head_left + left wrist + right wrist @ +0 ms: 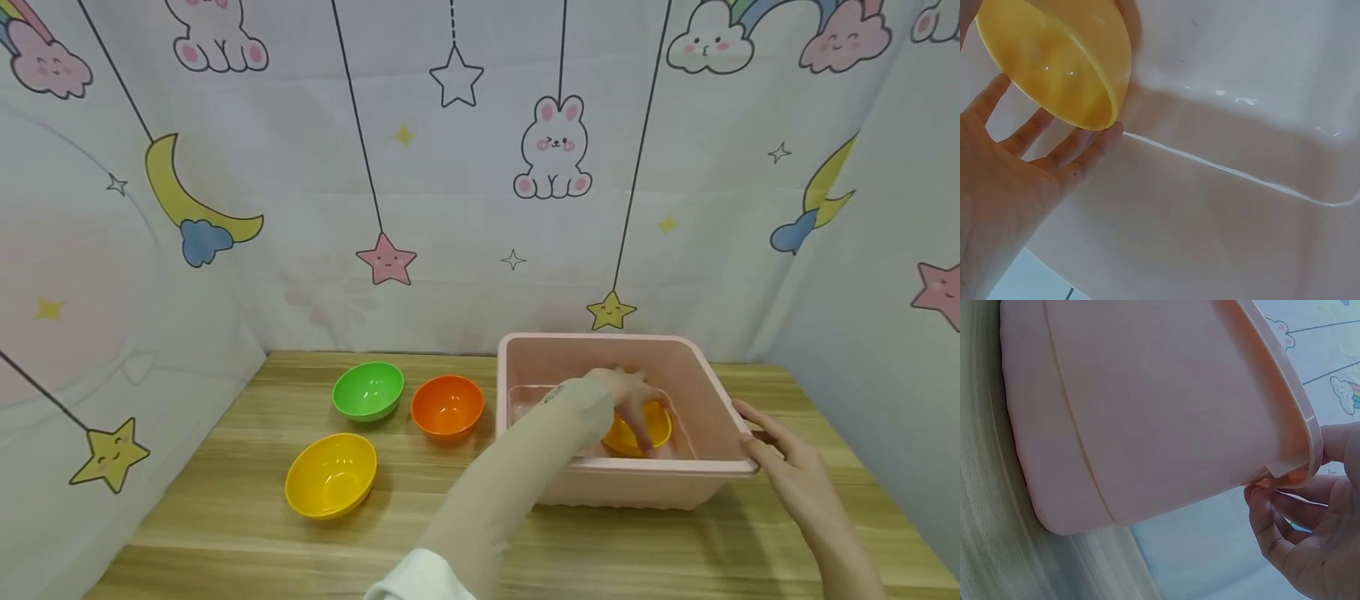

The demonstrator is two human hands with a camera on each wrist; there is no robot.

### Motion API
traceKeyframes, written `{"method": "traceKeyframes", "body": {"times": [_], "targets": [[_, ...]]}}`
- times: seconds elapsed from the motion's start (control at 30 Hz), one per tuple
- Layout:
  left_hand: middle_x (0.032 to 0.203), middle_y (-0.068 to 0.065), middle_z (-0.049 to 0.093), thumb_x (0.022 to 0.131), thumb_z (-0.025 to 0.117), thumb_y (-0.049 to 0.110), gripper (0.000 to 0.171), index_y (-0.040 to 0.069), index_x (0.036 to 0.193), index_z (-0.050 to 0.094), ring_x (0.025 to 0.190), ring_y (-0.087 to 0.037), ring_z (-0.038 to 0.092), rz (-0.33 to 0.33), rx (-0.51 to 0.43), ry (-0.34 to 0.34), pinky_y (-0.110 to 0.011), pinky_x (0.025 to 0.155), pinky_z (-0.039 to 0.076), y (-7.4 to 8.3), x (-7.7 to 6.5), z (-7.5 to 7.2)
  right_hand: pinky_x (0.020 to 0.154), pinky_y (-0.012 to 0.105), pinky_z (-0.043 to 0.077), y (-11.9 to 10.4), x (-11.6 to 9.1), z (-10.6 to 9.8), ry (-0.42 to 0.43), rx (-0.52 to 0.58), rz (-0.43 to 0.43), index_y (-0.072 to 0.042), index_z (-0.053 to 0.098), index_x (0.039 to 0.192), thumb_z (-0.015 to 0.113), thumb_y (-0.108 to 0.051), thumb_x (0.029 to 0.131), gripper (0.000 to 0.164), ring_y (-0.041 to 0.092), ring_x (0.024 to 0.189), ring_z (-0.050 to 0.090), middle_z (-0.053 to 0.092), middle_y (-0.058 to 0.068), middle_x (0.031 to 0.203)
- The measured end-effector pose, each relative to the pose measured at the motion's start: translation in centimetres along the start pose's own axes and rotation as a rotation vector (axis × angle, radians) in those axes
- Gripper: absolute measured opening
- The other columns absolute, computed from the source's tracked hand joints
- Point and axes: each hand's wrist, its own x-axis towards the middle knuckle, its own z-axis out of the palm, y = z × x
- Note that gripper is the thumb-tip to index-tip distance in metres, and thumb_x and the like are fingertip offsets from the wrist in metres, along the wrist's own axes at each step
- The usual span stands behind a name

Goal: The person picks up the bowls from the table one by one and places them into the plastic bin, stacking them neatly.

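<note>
Through the head camera I have the left hand (630, 392) inside the pink tub (630, 487), its grip spanning a yellow bowl (660, 429) in the right half — while a green bowl (368, 392), an orange bowl (447, 408) and a second yellow bowl (331, 479) stand left of the tub on the worktop (247, 550). My left wrist view shows that hand's fingertips spread along the bowl's rim. From the right wrist I see the right hand (1329, 537) — its grip pinching the tub's rim, fingers curled underneath.
</note>
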Motion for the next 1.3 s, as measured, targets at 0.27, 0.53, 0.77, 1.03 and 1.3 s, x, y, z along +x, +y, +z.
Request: {"method": "traceKeyframes", "body": {"times": [0.27, 0.53, 0.77, 1.03, 1.3], "targets": [[0.150, 0.023, 0.013, 0.059, 0.080, 0.044, 0.074, 0.059, 0.120, 0.041, 0.136, -0.011, 0.020, 0.020, -0.001, 0.008, -0.036, 0.103, 0.038, -0.1, 0.0, 0.0, 0.068, 0.015, 0.033, -0.1, -0.1, -0.1, -0.011, 0.002, -0.002, -0.019, 0.038, 0.139, 0.047, -0.032, 0.094, 0.048, -0.017, 0.092, 0.043, 0.048, -0.036, 0.100], [0.148, 0.020, 0.019, 0.062, 0.075, 0.052, 0.074, 0.056, 0.126, 0.037, 0.135, -0.011, 0.020, 0.061, 0.126, 0.025, -0.037, 0.106, 0.033, 0.2, 0.2, -0.2, 0.068, 0.014, 0.034, 0.1, 0.0, 0.1, -0.001, 0.011, -0.007, -0.017, 0.038, 0.139, 0.048, -0.028, 0.094, 0.047, -0.018, 0.091, 0.043, 0.047, -0.038, 0.098], [0.146, 0.015, 0.023, 0.069, 0.069, 0.055, 0.071, 0.048, 0.131, 0.036, 0.131, -0.012, 0.024, 0.153, 0.212, 0.039, -0.035, 0.107, 0.032, 0.7, 0.1, -0.9, 0.067, 0.013, 0.035, 0.1, 0.1, 0.1, 0.002, 0.017, -0.014, -0.017, 0.038, 0.139, 0.048, -0.027, 0.094, 0.047, -0.019, 0.091, 0.043, 0.047, -0.037, 0.101], [0.144, 0.013, 0.026, 0.072, 0.066, 0.054, 0.067, 0.047, 0.132, 0.036, 0.128, -0.011, 0.026, 0.195, 0.261, 0.041, -0.031, 0.105, 0.033, 1.3, -0.4, -2.0, 0.068, 0.014, 0.035, 0.0, 0.0, 0.0, -0.017, 0.009, 0.010, -0.021, 0.037, 0.140, 0.047, -0.033, 0.094, 0.048, -0.019, 0.092, 0.042, 0.047, -0.036, 0.101], [0.151, 0.011, 0.017, 0.076, 0.062, 0.056, 0.069, 0.047, 0.136, 0.030, 0.136, -0.014, 0.019, 0.180, 0.275, 0.037, -0.037, 0.110, 0.028, 1.3, -0.8, -2.6, 0.068, 0.015, 0.034, -0.1, 0.0, 0.0, -0.011, 0.004, -0.002, -0.019, 0.037, 0.140, 0.047, -0.032, 0.094, 0.048, -0.018, 0.092, 0.042, 0.047, -0.037, 0.099]]}}
